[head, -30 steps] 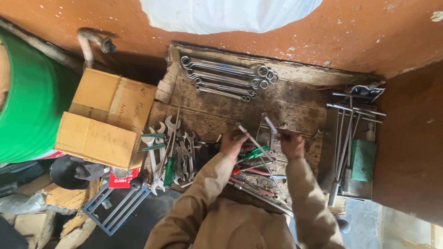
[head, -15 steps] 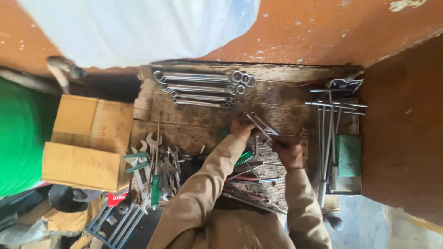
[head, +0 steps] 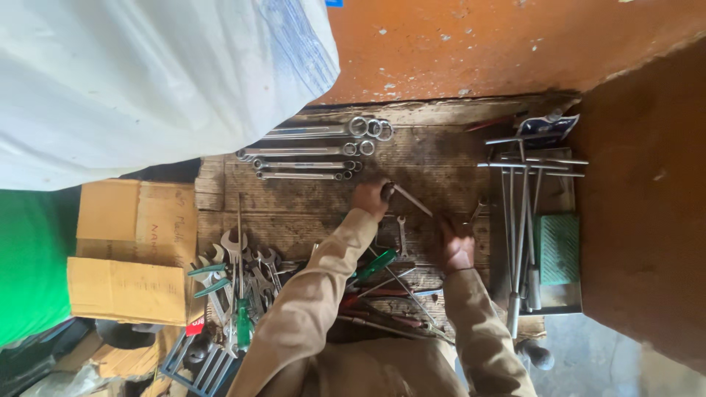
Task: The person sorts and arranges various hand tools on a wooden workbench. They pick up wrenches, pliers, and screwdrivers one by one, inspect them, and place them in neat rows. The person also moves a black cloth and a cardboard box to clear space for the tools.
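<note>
On the wooden board (head: 441, 165), the left hand (head: 370, 197) grips a slim metal rod (head: 409, 198); the right hand (head: 456, 246) presses down, grasp unclear. Ring spanners (head: 309, 151) lie beyond, T-handle wrenches (head: 523, 191) rightward, screwdrivers (head: 375, 266) beneath the sleeves.

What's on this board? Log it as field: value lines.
surface: worn wooden board
left hand: grips a slim metal tool
right hand: resting on the board, holding nothing visible
far edge: row of ring spanners
left side: pile of open-end spanners, cardboard box
right side: T-handle wrenches, green block
</note>
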